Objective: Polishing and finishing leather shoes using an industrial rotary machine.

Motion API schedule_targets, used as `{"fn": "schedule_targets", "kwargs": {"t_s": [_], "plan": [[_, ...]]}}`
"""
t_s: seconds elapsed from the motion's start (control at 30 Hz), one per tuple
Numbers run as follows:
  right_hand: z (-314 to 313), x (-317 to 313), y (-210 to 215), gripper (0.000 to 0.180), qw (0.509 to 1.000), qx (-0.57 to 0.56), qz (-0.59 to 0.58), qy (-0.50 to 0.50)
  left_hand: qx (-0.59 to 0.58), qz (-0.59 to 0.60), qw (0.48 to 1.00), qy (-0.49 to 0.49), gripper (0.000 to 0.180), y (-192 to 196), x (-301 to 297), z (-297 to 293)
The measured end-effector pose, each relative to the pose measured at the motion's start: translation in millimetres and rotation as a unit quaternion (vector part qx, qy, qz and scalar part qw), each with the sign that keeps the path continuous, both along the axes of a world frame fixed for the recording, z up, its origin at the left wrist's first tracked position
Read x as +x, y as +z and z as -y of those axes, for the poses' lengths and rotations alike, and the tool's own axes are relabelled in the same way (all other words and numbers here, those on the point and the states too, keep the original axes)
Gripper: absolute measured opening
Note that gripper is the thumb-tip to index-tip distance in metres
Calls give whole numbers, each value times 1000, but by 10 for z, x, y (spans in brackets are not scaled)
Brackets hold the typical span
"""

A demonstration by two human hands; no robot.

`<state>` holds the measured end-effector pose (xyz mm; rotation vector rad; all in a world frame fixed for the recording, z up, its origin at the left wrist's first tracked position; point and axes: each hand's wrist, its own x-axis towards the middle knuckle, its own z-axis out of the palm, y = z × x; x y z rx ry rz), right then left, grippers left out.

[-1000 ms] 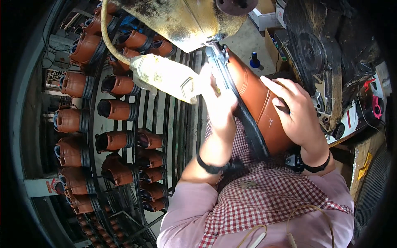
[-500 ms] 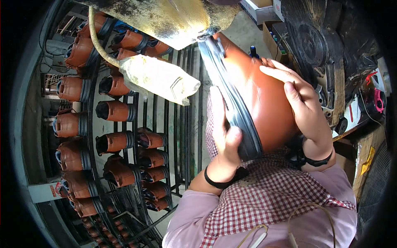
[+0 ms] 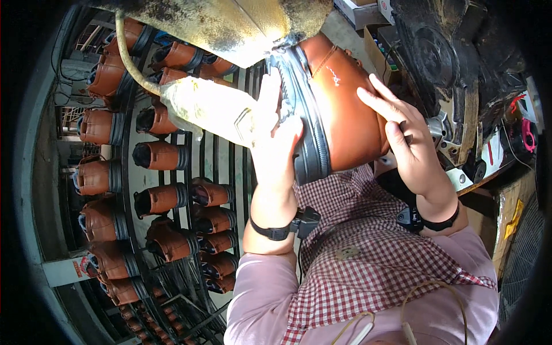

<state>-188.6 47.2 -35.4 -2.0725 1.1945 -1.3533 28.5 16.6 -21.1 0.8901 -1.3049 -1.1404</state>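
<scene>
A brown leather boot (image 3: 348, 109) with a black rubber sole (image 3: 313, 135) is held on its side between my hands, above my lap. My left hand (image 3: 276, 138) is pressed along the sole, its thumb near the sole's edge and its fingers pointing away from me. My right hand (image 3: 405, 132) rests against the opposite side, fingertips on the brown leather. Close beyond the boot is a brightly lit, scorched metal hood (image 3: 230, 29). A whitish wrapped piece on a bent cable (image 3: 201, 106) hangs beside my left hand, partly overlapping it in view.
At the left, racks of black bars (image 3: 129, 201) carry many similar brown boots (image 3: 164, 154). On the right stands a dark, grimy machine (image 3: 434, 57), with a pink ring-shaped item (image 3: 528, 136) beyond it. Cardboard boxes (image 3: 376, 54) sit at the far right.
The boot has turned and shifted up and left, showing stitching and a pale mark on its upper. My left hand moved up and left along the sole; my right stays against the leather.
</scene>
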Motion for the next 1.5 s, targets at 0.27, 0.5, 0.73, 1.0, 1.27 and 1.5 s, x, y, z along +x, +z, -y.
{"fn": "schedule_targets", "kwargs": {"t_s": [0.27, 0.5, 0.73, 1.0, 1.27, 1.5], "plan": [[157, 16, -232, 39, 998, -57, -16, -38, -32, 12, 997, 62, 55, 184, -264, 122], [316, -81, -600, 46, 998, -52, 19, -31, -1, -4, 1000, 13, 50, 190, -129, 128], [109, 56, -722, 26, 949, -115, 283, -73, 106, -43, 993, 29, 50, 60, -15, 479], [-214, 277, -38, 13, 978, 46, 199, -30, -36, -218, 970, 100, 67, -407, 245, -59], [-66, 1069, -158, 21, 995, -26, 95, 28, -177, 73, 929, 317, 79, -854, 449, -485], [-20, 902, -106, 15, 982, 25, 186, 18, -48, -315, 938, 133, 76, -666, 674, -549]]}}
